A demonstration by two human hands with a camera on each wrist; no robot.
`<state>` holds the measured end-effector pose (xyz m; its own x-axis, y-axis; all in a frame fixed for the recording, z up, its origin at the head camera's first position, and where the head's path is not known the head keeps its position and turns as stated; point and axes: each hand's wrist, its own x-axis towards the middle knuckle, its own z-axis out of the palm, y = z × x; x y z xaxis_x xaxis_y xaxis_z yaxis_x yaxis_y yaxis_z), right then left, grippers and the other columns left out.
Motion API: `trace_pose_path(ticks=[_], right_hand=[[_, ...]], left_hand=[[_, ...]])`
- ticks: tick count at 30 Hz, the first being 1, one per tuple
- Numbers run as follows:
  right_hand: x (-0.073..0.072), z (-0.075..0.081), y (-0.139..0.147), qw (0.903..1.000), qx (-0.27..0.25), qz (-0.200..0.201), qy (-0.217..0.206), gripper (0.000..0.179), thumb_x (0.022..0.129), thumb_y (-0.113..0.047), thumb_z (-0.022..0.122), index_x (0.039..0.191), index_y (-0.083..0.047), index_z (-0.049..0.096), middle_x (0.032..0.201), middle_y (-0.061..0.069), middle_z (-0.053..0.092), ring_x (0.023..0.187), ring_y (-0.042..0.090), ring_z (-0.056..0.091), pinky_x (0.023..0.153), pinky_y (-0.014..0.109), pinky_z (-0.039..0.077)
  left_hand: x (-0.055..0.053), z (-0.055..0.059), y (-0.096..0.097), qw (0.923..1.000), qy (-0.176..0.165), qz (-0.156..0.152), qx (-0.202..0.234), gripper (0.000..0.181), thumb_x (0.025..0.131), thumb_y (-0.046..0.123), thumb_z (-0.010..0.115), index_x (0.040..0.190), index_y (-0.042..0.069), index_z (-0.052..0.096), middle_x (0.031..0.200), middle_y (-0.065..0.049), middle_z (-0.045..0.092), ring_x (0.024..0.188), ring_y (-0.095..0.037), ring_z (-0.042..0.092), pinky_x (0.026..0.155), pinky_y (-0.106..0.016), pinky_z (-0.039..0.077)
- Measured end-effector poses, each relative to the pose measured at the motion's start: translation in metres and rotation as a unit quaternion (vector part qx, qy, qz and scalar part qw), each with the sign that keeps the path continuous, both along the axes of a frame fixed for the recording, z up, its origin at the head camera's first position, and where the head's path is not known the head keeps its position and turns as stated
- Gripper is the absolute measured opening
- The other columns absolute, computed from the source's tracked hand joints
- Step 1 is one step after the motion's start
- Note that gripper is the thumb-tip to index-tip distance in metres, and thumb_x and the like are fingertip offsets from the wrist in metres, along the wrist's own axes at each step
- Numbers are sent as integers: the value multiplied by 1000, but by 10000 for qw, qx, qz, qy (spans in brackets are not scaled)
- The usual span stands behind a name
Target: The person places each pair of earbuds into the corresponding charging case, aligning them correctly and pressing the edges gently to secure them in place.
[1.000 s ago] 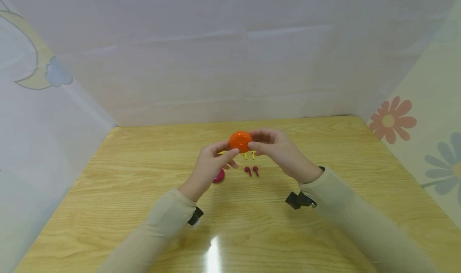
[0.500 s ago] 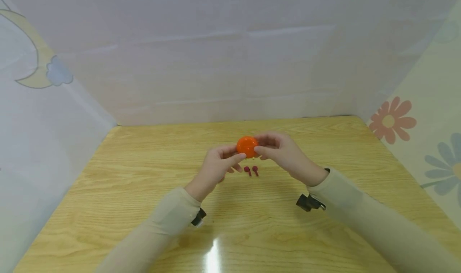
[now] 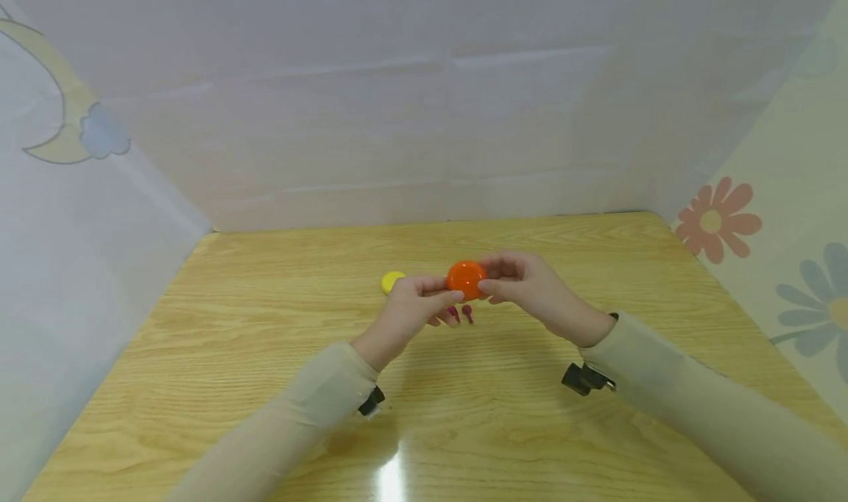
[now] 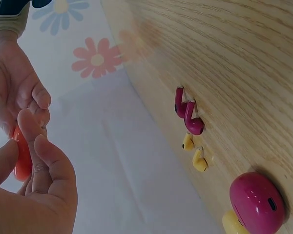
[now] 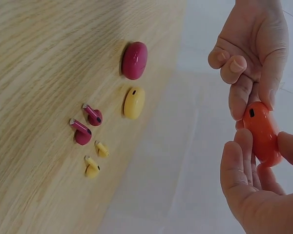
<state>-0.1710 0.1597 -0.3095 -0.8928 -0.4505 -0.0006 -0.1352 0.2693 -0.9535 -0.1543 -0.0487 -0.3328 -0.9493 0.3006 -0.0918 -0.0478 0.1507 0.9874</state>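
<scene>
An orange earbud charging case (image 3: 467,280), glossy and rounded, is held up above the table between both hands. My left hand (image 3: 412,312) pinches its left side between thumb and fingers. On the opposite side, my right hand (image 3: 539,296) grips the edge with thumb and fingertips. The right wrist view shows a dark port on the orange case's end; its lid looks closed. Below lie two magenta earbuds (image 5: 82,135) and two yellow earbuds (image 5: 92,168); in the head view the hands and case hide the yellow pair.
A magenta case (image 5: 135,61) and a yellow case (image 5: 134,103) lie side by side on the wooden table (image 3: 218,355). The left hand hides the magenta one in the head view. A pale fabric wall (image 3: 424,134) rises behind the table.
Both hands have carried the orange case slightly right and lower in the head view, keeping their hold. The yellow case now shows beside the left hand; the magenta case is now covered.
</scene>
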Motion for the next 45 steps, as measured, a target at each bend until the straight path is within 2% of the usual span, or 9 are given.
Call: trace_pose_path(ticks=[7, 13, 20, 23, 27, 32, 39, 45], right_hand=[[0, -2, 3, 10000, -19, -2, -92, 35, 96, -8, 60, 125, 9, 53, 115, 20, 63, 93, 23, 65, 81, 35, 54], [2, -4, 7, 9999, 35, -37, -104, 34, 96, -7, 60, 125, 10, 54, 112, 19, 64, 94, 25, 65, 82, 37, 53], [4, -7, 14, 9998, 152, -33, -87, 34, 96, -8, 61, 124, 10, 55, 110, 18, 65, 92, 24, 66, 81, 36, 53], [6, -9, 17, 9997, 193, -51, -113, 34, 96, -7, 60, 124, 10, 55, 110, 19, 65, 92, 24, 65, 81, 35, 53], [7, -10, 20, 9996, 235, -68, -129, 35, 96, -8, 60, 124, 12, 53, 111, 19, 65, 91, 23, 65, 81, 35, 53], [8, -11, 24, 9994, 287, -28, -203, 37, 97, -9, 59, 126, 13, 52, 113, 20, 64, 92, 22, 64, 82, 37, 53], [8, -11, 30, 9992, 311, 48, -266, 38, 97, -9, 59, 126, 14, 51, 114, 21, 63, 93, 24, 64, 81, 36, 54], [7, -16, 38, 9984, 461, -3, -334, 38, 96, -10, 59, 125, 14, 52, 113, 22, 63, 93, 24, 63, 81, 37, 54]], left_hand=[[2, -1, 3, 10000, -37, -62, 32, 26, 94, 18, 66, 114, 1, 69, 81, -4, 70, 76, -27, 68, 66, -28, 47], [3, -3, 7, 9999, -69, -93, 54, 24, 95, 16, 65, 111, -1, 70, 80, -3, 70, 66, -13, 65, 65, -29, 48], [4, -9, 11, 9993, -221, -266, 125, 28, 97, 17, 62, 116, -2, 67, 95, -17, 70, 69, -17, 67, 65, -26, 48], [4, -12, 13, 9990, -250, -342, 160, 29, 97, 17, 61, 118, -2, 66, 93, -14, 69, 74, -25, 68, 66, -26, 49], [4, -14, 16, 9987, -265, -400, 167, 28, 98, 17, 60, 117, -2, 66, 90, -4, 67, 73, -24, 68, 68, -29, 52], [4, -17, 20, 9981, -374, -454, 155, 28, 99, 17, 58, 118, -2, 66, 94, -6, 66, 68, -14, 66, 73, -34, 53], [4, -22, 26, 9978, -457, -466, 109, 28, 98, 19, 59, 119, 1, 67, 106, -9, 70, 74, -25, 69, 75, -36, 53], [4, -27, 31, 9970, -498, -584, 48, 28, 98, 21, 61, 118, 4, 67, 106, -3, 70, 70, -16, 67, 74, -32, 51]])
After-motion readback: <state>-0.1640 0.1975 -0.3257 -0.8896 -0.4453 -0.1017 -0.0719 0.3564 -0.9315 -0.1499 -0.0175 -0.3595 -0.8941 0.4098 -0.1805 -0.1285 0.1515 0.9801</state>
